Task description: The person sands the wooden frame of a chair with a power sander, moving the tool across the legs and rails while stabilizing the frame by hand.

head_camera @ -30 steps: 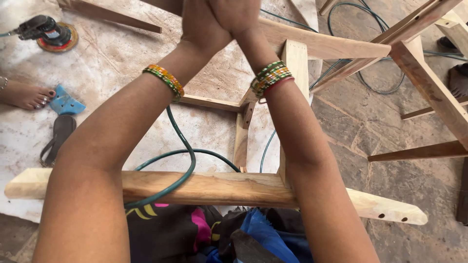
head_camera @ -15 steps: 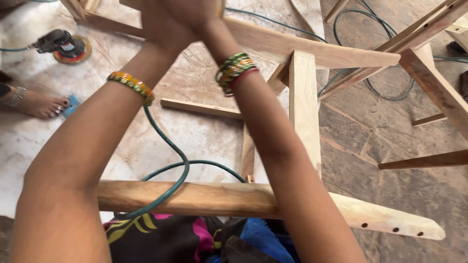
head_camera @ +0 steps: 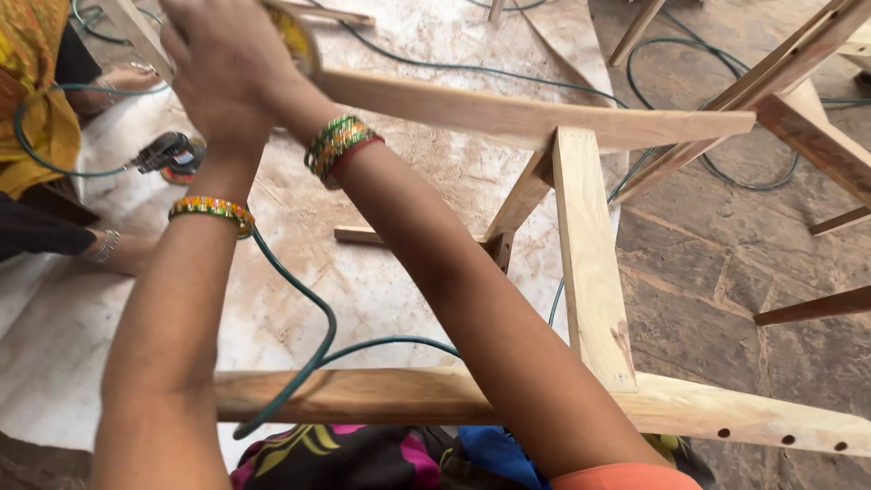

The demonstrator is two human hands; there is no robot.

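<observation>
**Sanding disc on the top rail of a wooden frame**

Gripping together at the top left, both hands work one tool. Left hand is on top, back of hand to the camera, fingers wrapped down; right hand is mostly hidden under it, only its wrist shows, so its exact grip can't be told. A yellowish sanding disc pokes out at the right side of the hands, blurred, sitting against the left end of the top rail.

- Left wrist: orange-green beaded bangle. Right wrist: stack of green and red bangles.
- Green cable drops from under the hands, loops over the near rail and runs off right.
- Upright slat joins top rail to near rail; near rail's right end has small drilled holes.
- Frame stands on the floor: pale sheet under the left part, stone paving at the right.
- Far left edge of the floor: a second power tool lying on the sheet, beside another person's foot with an anklet.
- More wooden frame pieces at the right edge, well apart from the hands.
</observation>
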